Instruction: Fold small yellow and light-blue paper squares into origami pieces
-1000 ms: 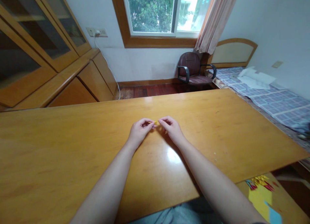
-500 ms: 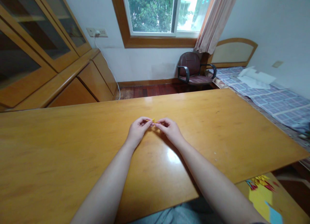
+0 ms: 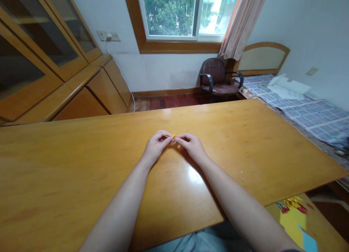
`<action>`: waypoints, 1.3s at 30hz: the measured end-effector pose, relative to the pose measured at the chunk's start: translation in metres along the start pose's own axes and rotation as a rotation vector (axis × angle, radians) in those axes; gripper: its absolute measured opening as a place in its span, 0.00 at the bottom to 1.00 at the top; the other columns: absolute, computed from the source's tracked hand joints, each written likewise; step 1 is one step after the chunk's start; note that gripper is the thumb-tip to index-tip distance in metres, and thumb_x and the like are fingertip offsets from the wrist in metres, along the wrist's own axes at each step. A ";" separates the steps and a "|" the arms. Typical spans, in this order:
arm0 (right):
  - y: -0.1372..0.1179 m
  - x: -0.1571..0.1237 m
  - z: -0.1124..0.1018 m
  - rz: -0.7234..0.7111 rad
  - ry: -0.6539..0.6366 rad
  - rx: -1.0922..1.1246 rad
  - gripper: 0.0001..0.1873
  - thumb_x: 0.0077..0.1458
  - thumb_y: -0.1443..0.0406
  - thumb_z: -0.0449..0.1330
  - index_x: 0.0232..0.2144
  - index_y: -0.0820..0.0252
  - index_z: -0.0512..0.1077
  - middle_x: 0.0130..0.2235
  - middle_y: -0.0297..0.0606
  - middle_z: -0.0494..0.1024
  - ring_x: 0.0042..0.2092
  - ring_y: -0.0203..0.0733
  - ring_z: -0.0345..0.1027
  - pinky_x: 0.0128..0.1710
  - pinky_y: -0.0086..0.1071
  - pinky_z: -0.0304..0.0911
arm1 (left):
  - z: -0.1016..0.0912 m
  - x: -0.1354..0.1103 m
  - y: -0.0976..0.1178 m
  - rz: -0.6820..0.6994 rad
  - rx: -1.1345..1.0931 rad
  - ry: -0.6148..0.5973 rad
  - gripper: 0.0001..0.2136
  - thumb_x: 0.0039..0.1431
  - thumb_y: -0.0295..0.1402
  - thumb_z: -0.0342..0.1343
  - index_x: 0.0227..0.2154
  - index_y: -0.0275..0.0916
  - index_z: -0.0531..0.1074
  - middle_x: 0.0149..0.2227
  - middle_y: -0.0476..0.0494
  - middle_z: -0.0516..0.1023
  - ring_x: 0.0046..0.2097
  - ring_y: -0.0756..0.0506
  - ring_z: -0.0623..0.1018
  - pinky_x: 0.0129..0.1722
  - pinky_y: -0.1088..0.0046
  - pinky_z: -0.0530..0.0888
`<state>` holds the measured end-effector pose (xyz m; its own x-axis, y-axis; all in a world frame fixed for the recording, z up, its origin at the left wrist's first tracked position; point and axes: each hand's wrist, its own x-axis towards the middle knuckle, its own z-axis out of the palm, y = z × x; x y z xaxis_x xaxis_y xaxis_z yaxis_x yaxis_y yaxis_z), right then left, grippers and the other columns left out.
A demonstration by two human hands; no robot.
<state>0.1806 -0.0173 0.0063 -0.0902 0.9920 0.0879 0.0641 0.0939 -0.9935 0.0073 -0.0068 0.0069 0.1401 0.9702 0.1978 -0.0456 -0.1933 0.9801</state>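
Note:
Between my fingertips, just above the middle of the table (image 3: 81, 164), is a small yellow piece of folded paper (image 3: 174, 136). My left hand (image 3: 157, 143) pinches it from the left with thumb and forefinger, and a thin yellow edge shows between those fingers. From the right, my right hand (image 3: 192, 144) closes thumb and forefinger on the same piece. The two hands' fingertips nearly meet. Most of the paper is hidden by the fingers, so its full shape cannot be made out.
At lower right, a lower surface bears yellow paper (image 3: 293, 223), a light blue sheet (image 3: 309, 241) and several small yellow and red folded pieces (image 3: 293, 204). Beyond the table stand a brown armchair (image 3: 215, 77), a bed (image 3: 308, 106) and a wooden cabinet (image 3: 79, 84).
My fingertips have drawn slightly closer together around the yellow paper. The orange-red edge seen by my right fingertips is now hidden.

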 end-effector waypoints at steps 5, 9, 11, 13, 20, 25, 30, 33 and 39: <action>-0.001 0.000 0.000 0.011 0.006 0.008 0.12 0.49 0.56 0.65 0.29 0.60 0.79 0.31 0.37 0.81 0.31 0.39 0.71 0.34 0.31 0.64 | 0.001 -0.001 0.000 -0.006 0.036 0.023 0.11 0.50 0.40 0.66 0.29 0.37 0.77 0.32 0.45 0.78 0.34 0.46 0.79 0.40 0.70 0.76; 0.000 0.000 0.000 0.013 0.014 0.020 0.11 0.49 0.58 0.65 0.28 0.60 0.78 0.30 0.37 0.81 0.31 0.39 0.70 0.35 0.31 0.63 | 0.002 -0.002 -0.002 -0.017 0.081 0.043 0.11 0.51 0.41 0.65 0.31 0.37 0.77 0.31 0.45 0.80 0.35 0.45 0.79 0.40 0.69 0.75; 0.000 0.000 0.000 0.015 0.014 0.020 0.11 0.49 0.57 0.65 0.28 0.60 0.78 0.30 0.37 0.81 0.31 0.38 0.70 0.35 0.31 0.63 | 0.002 -0.002 -0.003 -0.021 0.098 0.047 0.12 0.51 0.41 0.65 0.32 0.37 0.77 0.31 0.45 0.80 0.35 0.45 0.79 0.40 0.69 0.75; 0.000 0.000 0.000 0.023 0.013 0.019 0.11 0.48 0.57 0.65 0.28 0.60 0.77 0.30 0.37 0.80 0.31 0.38 0.70 0.34 0.31 0.63 | 0.002 -0.002 -0.003 -0.034 0.091 0.050 0.13 0.51 0.42 0.65 0.32 0.37 0.77 0.31 0.44 0.81 0.35 0.45 0.80 0.40 0.69 0.75; -0.003 -0.001 -0.001 0.017 0.052 0.044 0.14 0.49 0.54 0.65 0.31 0.59 0.77 0.28 0.35 0.78 0.26 0.36 0.66 0.29 0.30 0.61 | 0.002 0.000 -0.002 -0.129 0.011 0.024 0.16 0.46 0.45 0.68 0.30 0.36 0.76 0.29 0.44 0.81 0.33 0.44 0.80 0.39 0.68 0.76; -0.006 0.000 -0.004 0.040 0.072 0.117 0.17 0.51 0.52 0.62 0.30 0.61 0.77 0.30 0.35 0.77 0.24 0.33 0.62 0.26 0.28 0.58 | 0.003 -0.002 -0.001 -0.161 0.010 -0.043 0.16 0.47 0.44 0.68 0.30 0.36 0.75 0.29 0.44 0.81 0.32 0.45 0.79 0.37 0.69 0.76; -0.004 0.001 -0.005 0.087 0.029 0.078 0.14 0.48 0.55 0.65 0.29 0.61 0.77 0.24 0.33 0.75 0.26 0.35 0.63 0.26 0.28 0.58 | 0.004 -0.003 0.003 -0.160 0.014 -0.088 0.15 0.48 0.43 0.67 0.30 0.37 0.75 0.30 0.45 0.80 0.33 0.46 0.79 0.38 0.70 0.75; -0.004 0.001 -0.005 0.101 0.019 0.086 0.13 0.47 0.56 0.65 0.27 0.61 0.76 0.23 0.32 0.74 0.26 0.35 0.64 0.26 0.28 0.58 | 0.004 -0.003 0.006 -0.165 0.021 -0.102 0.15 0.48 0.43 0.67 0.30 0.37 0.75 0.30 0.45 0.81 0.34 0.45 0.79 0.38 0.69 0.75; -0.005 0.001 -0.004 0.101 0.014 0.113 0.12 0.47 0.57 0.64 0.26 0.61 0.75 0.21 0.30 0.72 0.24 0.34 0.62 0.27 0.28 0.57 | 0.003 -0.002 0.001 -0.167 0.004 -0.095 0.16 0.48 0.44 0.67 0.31 0.37 0.74 0.30 0.44 0.81 0.34 0.45 0.79 0.39 0.68 0.75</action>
<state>0.1842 -0.0162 0.0115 -0.0752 0.9971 -0.0123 -0.0399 -0.0154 -0.9991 0.0103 -0.0093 0.0076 0.2379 0.9707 0.0330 -0.0098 -0.0316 0.9995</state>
